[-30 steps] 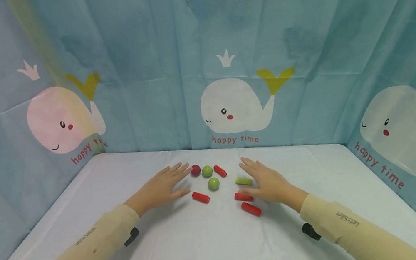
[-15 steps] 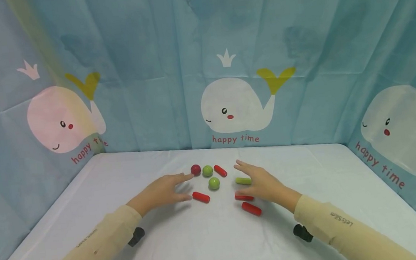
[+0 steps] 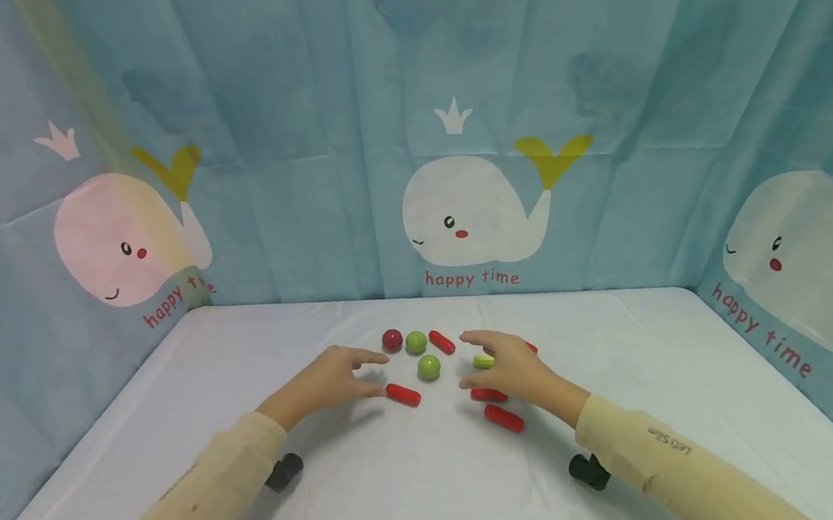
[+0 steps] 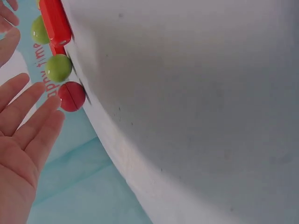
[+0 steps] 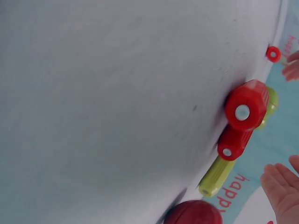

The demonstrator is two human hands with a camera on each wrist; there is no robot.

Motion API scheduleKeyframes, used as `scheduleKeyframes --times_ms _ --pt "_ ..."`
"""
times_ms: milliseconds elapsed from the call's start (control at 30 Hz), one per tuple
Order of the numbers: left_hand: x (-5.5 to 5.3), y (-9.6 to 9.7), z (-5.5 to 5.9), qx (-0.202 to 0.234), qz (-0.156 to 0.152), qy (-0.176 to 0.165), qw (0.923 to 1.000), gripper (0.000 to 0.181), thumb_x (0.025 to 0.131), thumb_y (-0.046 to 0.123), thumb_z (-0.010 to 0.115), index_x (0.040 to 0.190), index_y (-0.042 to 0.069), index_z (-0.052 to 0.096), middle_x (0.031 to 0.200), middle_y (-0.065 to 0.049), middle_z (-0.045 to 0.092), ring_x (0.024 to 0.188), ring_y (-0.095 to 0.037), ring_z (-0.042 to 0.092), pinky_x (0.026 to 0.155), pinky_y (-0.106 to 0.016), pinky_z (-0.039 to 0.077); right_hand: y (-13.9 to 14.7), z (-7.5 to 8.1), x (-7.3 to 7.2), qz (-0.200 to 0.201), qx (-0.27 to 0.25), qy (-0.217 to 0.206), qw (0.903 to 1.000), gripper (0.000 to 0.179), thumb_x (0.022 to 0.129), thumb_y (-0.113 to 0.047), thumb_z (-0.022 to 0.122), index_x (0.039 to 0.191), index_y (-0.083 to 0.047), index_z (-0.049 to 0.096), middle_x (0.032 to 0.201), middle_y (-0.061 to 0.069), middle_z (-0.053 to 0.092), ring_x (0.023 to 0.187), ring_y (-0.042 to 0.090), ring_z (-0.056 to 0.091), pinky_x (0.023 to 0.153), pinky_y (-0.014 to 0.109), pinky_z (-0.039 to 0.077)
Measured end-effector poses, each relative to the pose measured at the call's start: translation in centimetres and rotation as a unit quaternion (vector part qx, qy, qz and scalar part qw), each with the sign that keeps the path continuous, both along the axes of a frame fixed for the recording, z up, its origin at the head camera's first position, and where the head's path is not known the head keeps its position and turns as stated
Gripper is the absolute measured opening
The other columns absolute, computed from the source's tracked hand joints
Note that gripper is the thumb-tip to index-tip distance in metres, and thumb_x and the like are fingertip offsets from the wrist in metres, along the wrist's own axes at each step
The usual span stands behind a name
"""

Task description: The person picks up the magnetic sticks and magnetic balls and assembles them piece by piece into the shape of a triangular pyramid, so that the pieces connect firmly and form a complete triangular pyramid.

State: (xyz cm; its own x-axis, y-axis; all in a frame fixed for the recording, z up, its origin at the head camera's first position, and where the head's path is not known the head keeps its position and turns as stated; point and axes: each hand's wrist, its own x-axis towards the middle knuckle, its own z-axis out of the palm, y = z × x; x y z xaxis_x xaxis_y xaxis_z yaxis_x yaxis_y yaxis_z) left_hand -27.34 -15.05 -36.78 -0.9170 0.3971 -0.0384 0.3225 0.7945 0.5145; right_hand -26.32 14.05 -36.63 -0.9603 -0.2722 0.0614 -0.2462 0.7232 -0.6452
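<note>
My left hand (image 3: 326,381) hovers above the table with its fingers loosely bent and nothing in them. Its thumb appears beside a short red stick (image 3: 403,395); a red ball (image 3: 392,340) lies beyond its fingers. My right hand (image 3: 520,367) is also raised and holds nothing. It partly covers a green stick (image 3: 483,361) and another red piece (image 3: 531,348). Below its thumb lie two more red sticks, the nearer red stick (image 3: 504,418) fully in sight. Two green balls (image 3: 429,367) lie between the hands. The left palm (image 4: 16,154) shows spread fingers in the left wrist view.
A white cloth covers the table (image 3: 424,494). Behind it hangs a blue curtain (image 3: 307,220) printed with whales. One more red stick (image 3: 442,341) lies at the back, right of the green balls. A dark red rounded piece (image 5: 195,213) shows low in the right wrist view.
Both hands' fingers have gone from spread to loosely bent. The right hand has shifted slightly left, uncovering a red piece behind it. The sticks and balls stay where they were.
</note>
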Motion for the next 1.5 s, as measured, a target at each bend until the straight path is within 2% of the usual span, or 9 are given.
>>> scheduleKeyframes --times_ms 167,300,500,667,833,1133,1333,1500 --pt "-0.2 0.2 -0.3 0.034 -0.004 -0.015 0.9993 0.046 0.083 0.030 0.080 0.126 0.017 0.070 0.133 -0.009 0.066 0.119 -0.032 0.062 0.096 -0.046 0.054 -0.3 -0.1 -0.2 -0.016 -0.032 -0.017 0.9992 0.063 0.080 -0.028 0.084 0.137 -0.015 0.060 0.139 0.008 0.061 0.129 0.035 0.058 0.098 0.045 0.053" --pt "-0.2 0.6 -0.3 0.062 0.009 -0.033 0.9975 0.044 0.082 0.028 0.080 0.124 0.017 0.070 0.127 -0.008 0.069 0.117 -0.030 0.064 0.096 -0.045 0.055 -0.6 0.2 -0.4 -0.034 -0.067 -0.042 0.9963 0.061 0.081 -0.028 0.083 0.136 -0.015 0.061 0.137 0.009 0.063 0.129 0.034 0.058 0.099 0.044 0.053" --pt "-0.4 1.1 -0.1 0.089 0.042 -0.063 0.9932 0.042 0.082 0.026 0.081 0.122 0.018 0.071 0.121 -0.003 0.071 0.117 -0.025 0.064 0.098 -0.044 0.054 -1.2 0.7 -0.7 -0.067 -0.123 -0.086 0.9864 0.056 0.081 -0.029 0.082 0.132 -0.016 0.063 0.133 0.004 0.065 0.128 0.029 0.058 0.097 0.041 0.055" --pt "-0.5 1.3 -0.1 0.101 0.053 -0.091 0.9894 0.042 0.083 0.028 0.080 0.122 0.017 0.070 0.120 -0.003 0.072 0.119 -0.024 0.064 0.100 -0.047 0.052 -1.5 0.7 -1.0 -0.084 -0.154 -0.109 0.9784 0.055 0.082 -0.032 0.082 0.131 -0.016 0.065 0.131 0.004 0.067 0.125 0.026 0.060 0.097 0.041 0.055" --pt "-0.7 1.2 -0.4 0.117 0.060 -0.107 0.9855 0.038 0.083 0.026 0.081 0.118 0.016 0.072 0.115 -0.001 0.073 0.113 -0.021 0.066 0.100 -0.048 0.051 -1.9 0.7 -1.4 -0.104 -0.182 -0.130 0.9692 0.052 0.083 -0.032 0.080 0.130 -0.016 0.065 0.129 0.004 0.069 0.122 0.025 0.062 0.100 0.042 0.053" --pt "-1.2 1.0 -1.1 0.130 0.087 -0.145 0.9771 0.035 0.081 0.026 0.081 0.114 0.017 0.073 0.111 0.002 0.072 0.091 -0.014 0.066 0.087 -0.034 0.055 -2.8 0.3 -2.1 -0.131 -0.180 -0.155 0.9626 0.042 0.083 -0.034 0.080 0.122 -0.021 0.071 0.126 0.002 0.069 0.121 0.025 0.059 0.103 0.045 0.050" --pt "-1.2 1.1 -1.3 0.155 0.083 -0.164 0.9707 0.035 0.082 0.023 0.080 0.115 0.015 0.072 0.111 0.001 0.072 0.086 -0.013 0.069 0.091 -0.036 0.054 -3.4 0.3 -2.4 -0.148 -0.155 -0.167 0.9624 0.039 0.083 -0.037 0.079 0.118 -0.023 0.072 0.129 0.004 0.066 0.122 0.027 0.056 0.102 0.048 0.049" --pt "-1.3 1.3 -1.4 0.158 0.089 -0.172 0.9681 0.029 0.082 0.022 0.079 0.110 0.016 0.074 0.109 0.002 0.073 0.085 -0.013 0.068 0.093 -0.037 0.052 -4.0 0.1 -2.5 -0.170 -0.154 -0.190 0.9546 0.036 0.083 -0.037 0.079 0.116 -0.025 0.073 0.134 0.006 0.062 0.125 0.028 0.053 0.103 0.048 0.049"
